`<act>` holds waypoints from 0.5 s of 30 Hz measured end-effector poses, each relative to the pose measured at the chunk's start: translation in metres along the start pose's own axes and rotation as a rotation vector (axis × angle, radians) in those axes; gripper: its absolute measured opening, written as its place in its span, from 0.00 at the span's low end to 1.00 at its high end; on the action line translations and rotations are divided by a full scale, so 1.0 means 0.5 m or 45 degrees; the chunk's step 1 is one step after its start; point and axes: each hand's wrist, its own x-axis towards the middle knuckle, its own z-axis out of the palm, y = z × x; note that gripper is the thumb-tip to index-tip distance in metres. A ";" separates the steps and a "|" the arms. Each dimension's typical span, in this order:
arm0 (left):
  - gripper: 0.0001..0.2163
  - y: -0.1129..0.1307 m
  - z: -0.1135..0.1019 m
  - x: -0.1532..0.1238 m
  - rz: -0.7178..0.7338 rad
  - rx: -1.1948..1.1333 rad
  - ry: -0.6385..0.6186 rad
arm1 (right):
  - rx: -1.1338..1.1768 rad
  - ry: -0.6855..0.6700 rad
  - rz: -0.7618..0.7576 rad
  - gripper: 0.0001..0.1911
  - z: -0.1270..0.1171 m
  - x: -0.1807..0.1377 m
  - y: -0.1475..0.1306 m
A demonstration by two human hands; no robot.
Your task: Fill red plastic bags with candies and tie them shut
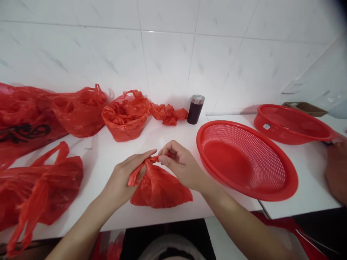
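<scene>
Both grips (pixel 158 159) pinching red bag (pixel 159 187) top; white counter (pixel 168 133), marble-tiled wall (pixel 168 54).

A small red plastic bag (pixel 159 187) sits bunched on the white counter, its top twisted.

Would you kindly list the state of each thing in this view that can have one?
small red bag: closed, its top pinched by both hands
left hand: gripping the bag's neck
right hand: pinching the bag's top
open red bag: mouth open, upright
tied red bag: handles knotted, lying on the counter
perforated basket: upright, nothing visible inside
dark canister: upright, lid on
</scene>
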 end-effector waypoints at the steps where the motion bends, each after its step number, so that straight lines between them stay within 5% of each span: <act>1: 0.19 -0.004 -0.001 -0.005 -0.041 -0.015 -0.006 | -0.036 -0.010 -0.018 0.07 0.003 -0.003 -0.001; 5: 0.18 -0.059 -0.011 -0.054 -0.334 -0.071 -0.014 | -0.299 0.120 -0.038 0.04 -0.006 -0.020 0.037; 10: 0.22 -0.162 -0.008 -0.159 -0.769 -0.100 -0.049 | -0.326 0.340 0.218 0.07 -0.036 -0.049 0.160; 15: 0.20 -0.122 0.064 -0.151 -0.776 -0.183 0.439 | -0.477 0.527 0.249 0.08 -0.012 -0.040 0.186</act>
